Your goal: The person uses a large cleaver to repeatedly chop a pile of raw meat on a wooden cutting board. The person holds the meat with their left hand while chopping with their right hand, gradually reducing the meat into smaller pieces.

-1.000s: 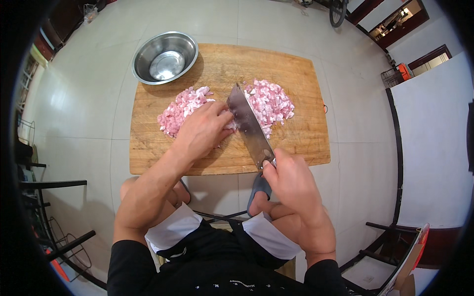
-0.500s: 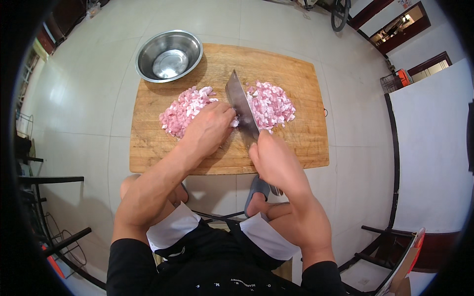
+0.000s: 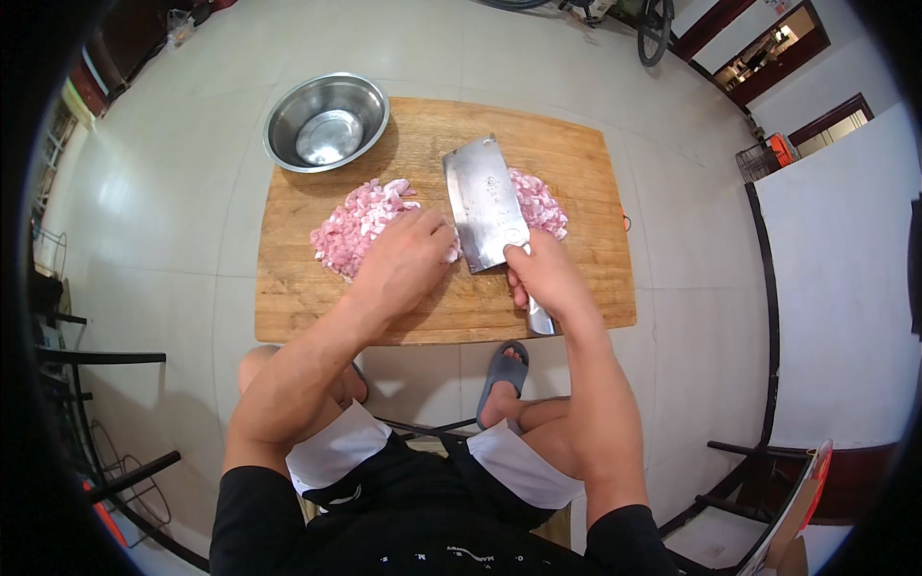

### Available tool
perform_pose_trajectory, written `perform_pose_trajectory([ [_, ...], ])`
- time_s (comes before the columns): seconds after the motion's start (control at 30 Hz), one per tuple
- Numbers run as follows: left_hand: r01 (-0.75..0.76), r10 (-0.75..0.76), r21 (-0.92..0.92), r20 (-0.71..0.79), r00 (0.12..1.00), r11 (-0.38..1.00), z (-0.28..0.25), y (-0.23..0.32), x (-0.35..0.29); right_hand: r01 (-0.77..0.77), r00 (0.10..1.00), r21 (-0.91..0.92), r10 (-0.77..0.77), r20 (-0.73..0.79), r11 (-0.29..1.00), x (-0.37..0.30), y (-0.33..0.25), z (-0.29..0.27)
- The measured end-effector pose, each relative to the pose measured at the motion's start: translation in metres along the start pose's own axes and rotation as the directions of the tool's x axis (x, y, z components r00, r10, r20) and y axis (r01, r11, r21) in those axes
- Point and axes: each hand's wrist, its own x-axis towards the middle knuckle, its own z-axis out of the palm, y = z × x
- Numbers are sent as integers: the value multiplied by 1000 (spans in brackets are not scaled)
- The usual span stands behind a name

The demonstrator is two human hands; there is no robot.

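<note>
A wooden cutting board [image 3: 591, 288] carries two heaps of pink and white diced meat. My left hand [image 3: 405, 254] rests with curled fingers at the right edge of the left meat heap [image 3: 348, 238], closed on some pale pieces by its fingertips. In my right hand [image 3: 547, 274] is the handle of a broad steel cleaver [image 3: 488, 202]. The cleaver's blade leans over with its flat side facing up, between my left fingers and the right meat heap [image 3: 540, 204], and hides part of that heap.
An empty stainless steel bowl [image 3: 283, 139] stands at the board's far left corner. Below the near edge are my knees and a grey slipper [image 3: 504, 370]. Black metal frames [image 3: 106, 357] stand at the left, and a white panel [image 3: 836, 288] is at the right.
The cleaver has tilted from nearly upright to flat side up, as my right hand turned. The right meat heap is now partly covered by the blade. My left hand stays in about the same place.
</note>
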Motion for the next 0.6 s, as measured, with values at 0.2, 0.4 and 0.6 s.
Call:
perform_pose_trajectory([
  [0.2, 97, -48, 205, -232, 972, 974, -20, 9, 10, -60, 997, 23, 61, -38, 998, -28, -10, -25],
  [0.4, 269, -262, 226, -61, 963, 936, -25, 1, 11, 14, 993, -250, -43, -109, 968, -67, -32, -19],
  [0.6, 32, 9, 286, -142, 990, 958, -27, 1, 8, 58, 973, -515, -164, -163, 855, -95, -23, -5],
])
